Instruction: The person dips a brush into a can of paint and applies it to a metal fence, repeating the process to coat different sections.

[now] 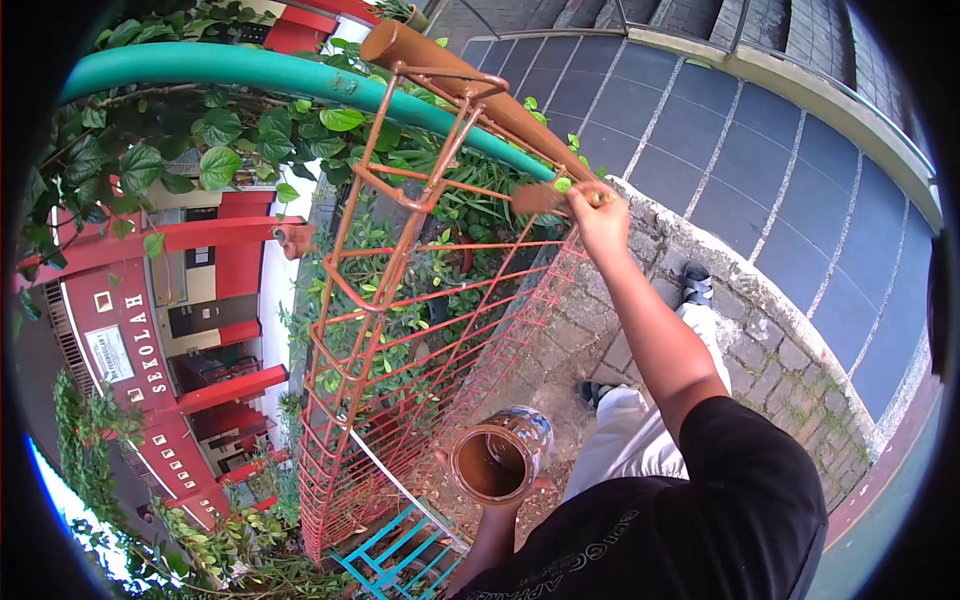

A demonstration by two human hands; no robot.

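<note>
Being gripped by the right hand is a blurred brush, near the fence; a can is held by the left hand.

The right arm stretches forward, right hand pinched, the left hand curled lower.

Left hand mostly hidden behind can, lower centre. Brush blurred, upper centre. White sign, far left: illegible.
</note>
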